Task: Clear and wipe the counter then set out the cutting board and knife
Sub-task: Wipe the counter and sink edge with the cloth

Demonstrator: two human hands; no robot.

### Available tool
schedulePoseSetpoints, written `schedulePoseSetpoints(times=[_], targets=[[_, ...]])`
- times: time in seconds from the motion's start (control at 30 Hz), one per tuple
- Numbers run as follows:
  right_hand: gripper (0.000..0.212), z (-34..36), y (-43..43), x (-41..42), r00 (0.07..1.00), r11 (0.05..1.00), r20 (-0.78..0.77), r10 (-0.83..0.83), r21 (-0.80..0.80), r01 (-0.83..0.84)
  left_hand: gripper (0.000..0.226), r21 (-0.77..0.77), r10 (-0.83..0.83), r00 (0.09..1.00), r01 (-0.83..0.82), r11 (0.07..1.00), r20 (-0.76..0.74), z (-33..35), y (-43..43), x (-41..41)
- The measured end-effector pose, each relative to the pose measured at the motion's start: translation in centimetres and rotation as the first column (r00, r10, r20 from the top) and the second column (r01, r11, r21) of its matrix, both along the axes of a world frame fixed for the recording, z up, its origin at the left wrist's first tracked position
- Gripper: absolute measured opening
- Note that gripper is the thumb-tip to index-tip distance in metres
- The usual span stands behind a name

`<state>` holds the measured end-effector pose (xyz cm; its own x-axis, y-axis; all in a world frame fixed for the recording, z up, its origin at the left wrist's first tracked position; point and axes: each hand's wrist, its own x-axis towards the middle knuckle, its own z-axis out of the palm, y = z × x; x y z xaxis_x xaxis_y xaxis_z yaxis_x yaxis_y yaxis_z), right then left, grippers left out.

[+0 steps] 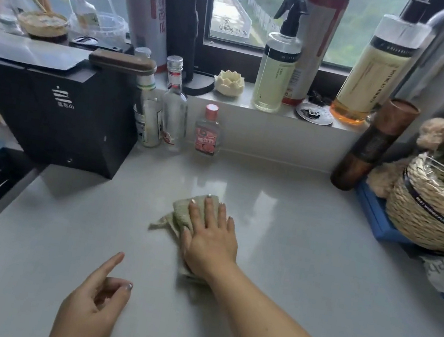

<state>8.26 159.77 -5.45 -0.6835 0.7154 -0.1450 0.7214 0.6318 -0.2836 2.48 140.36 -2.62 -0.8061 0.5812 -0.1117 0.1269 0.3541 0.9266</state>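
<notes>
Kitchen counter (305, 241) | right hand (209, 242) is pressing cloth (182, 214), fingers straight | seeming soft, limp: palm flat | left hand (92, 302), 7 o'clock, is hovering loosely curled, empty

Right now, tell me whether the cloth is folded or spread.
Folded: the cloth lies bunched in layers under the right hand on the counter.

Right hand (210, 240) flat on green cloth (182, 214), grey counter (303, 255), left hand (96, 300) hovering

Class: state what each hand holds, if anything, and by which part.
Neither grips anything. The right hand presses flat on the green cloth, covering its near part, against the counter; the left hand is empty.
</notes>
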Motion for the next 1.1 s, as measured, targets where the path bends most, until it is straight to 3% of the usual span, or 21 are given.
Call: schedulePoseSetpoints(times=[0.13, 0.23, 0.3, 0.4, 0.6, 0.77, 0.93, 1.1], targets=[[0.059, 0.4, 7.7, 5.6, 0.943, 0.942, 0.025, -0.332, 0.047, 0.331, 0.039, -0.045, 0.021, 0.992, -0.027, 0.999, -0.125, 0.1, -0.1, -1.6], [0.06, 0.4, 12.1, 9.8, 0.875, 0.876, 0.066, -0.48, 0.08, 0.475, 0.068, -0.281, 0.05, 0.945, -0.147, 0.949, -0.324, -0.3, -1.0, -3.7], [0.061, 0.5, 13.1, 9.6, 0.822, 0.822, 0.059, -0.567, 0.103, 0.56, 0.077, -0.35, 0.089, 0.9, -0.254, 0.901, -0.426, -0.8, -1.9, -5.3], [0.061, 1.1, 11.9, 5.0, 0.772, 0.772, 0.038, -0.634, 0.087, 0.63, 0.075, -0.378, 0.147, 0.872, -0.346, 0.859, -0.467, -1.5, -3.5, -7.8], [0.061, 1.4, 4.5, -8.9, 0.936, 0.934, 0.008, -0.353, 0.053, 0.352, 0.066, -0.338, 0.2, 0.845, -0.4, 0.852, -0.496, -2.0, -4.2, -9.3], [0.061, 1.4, 0.6, -16.4, 0.981, 0.981, -0.001, -0.193, 0.004, 0.193, 0.061, -0.325, 0.186, 0.846, -0.382, 0.865, -0.5, -2.2, -4.4, -9.3], [0.06, 1.4, 0.1, -18.5, 1.0, 1.0, 0.019, -0.022, 0.015, 0.022, 0.064, -0.328, 0.162, 0.849, -0.361, 0.873, -0.502, -2.1, -4.3, -9.6], [0.06, 0.7, -2.9, -14.9, 0.997, 0.996, 0.016, 0.069, 0.048, -0.07, 0.076, -0.321, 0.154, 0.895, -0.305, 0.897, -0.419, -2.3, -4.8, -9.8]])
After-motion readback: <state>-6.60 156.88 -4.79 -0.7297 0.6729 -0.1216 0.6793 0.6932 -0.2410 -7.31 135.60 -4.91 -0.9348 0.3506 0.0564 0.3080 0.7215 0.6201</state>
